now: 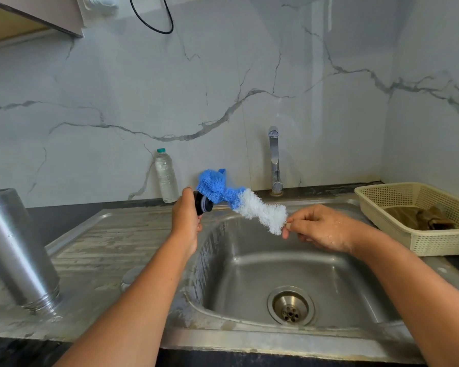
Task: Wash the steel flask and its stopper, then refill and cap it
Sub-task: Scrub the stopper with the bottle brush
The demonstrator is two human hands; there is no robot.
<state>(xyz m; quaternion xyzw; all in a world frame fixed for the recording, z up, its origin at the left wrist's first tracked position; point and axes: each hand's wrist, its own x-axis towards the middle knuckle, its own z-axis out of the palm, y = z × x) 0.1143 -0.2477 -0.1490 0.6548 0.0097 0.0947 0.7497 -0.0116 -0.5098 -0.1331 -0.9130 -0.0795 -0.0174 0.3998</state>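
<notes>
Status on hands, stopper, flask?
Left hand grips stopper; right hand pinches brush handle, bristles on stopper. Flask upside down on drainboard. Nothing in the way.

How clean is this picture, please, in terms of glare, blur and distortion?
Head view: a pale vertical glare streak on the marble wall; wide-angle bending seems to tilt the flask and curves the sink rim; brush and stopper look sharp; shadows are soft.

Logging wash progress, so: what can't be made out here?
Head view:
Inside the flask: it stands mouth down on the drainboard.
The stopper: largely covered by the left hand and brush.
Its handle: mostly hidden in the right hand.
The basket contents: blurred behind its wall.
</notes>
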